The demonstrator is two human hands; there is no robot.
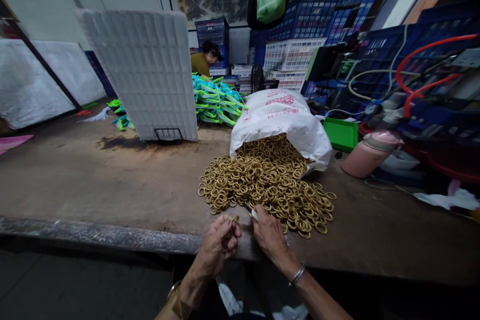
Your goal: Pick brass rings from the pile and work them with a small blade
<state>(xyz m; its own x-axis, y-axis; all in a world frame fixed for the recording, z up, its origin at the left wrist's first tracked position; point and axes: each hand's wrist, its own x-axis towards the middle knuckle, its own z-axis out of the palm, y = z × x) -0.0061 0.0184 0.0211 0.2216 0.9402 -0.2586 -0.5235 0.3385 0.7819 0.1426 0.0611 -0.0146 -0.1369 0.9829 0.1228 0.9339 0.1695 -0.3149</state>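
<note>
My left hand (222,240) is closed just over the table's front edge, pinching a gold-coloured ring (235,219) between thumb and fingertips. To its right, my right hand (269,232) is closed around a small tool (255,215); a pale part and a dark tip show, but its kind is unclear. That tip reaches the near edge of a heap of gold rings (258,180). The rings spill from the mouth of a white sack (277,110) with red print, which lies on its side on the table.
The brown table (161,185) has a worn front edge. A grey ribbed panel (142,70) stands at back left, beside a pile of green and blue pieces (217,100). At right are a green tray (340,134) and a pink bottle (369,155). A person (202,62) is behind.
</note>
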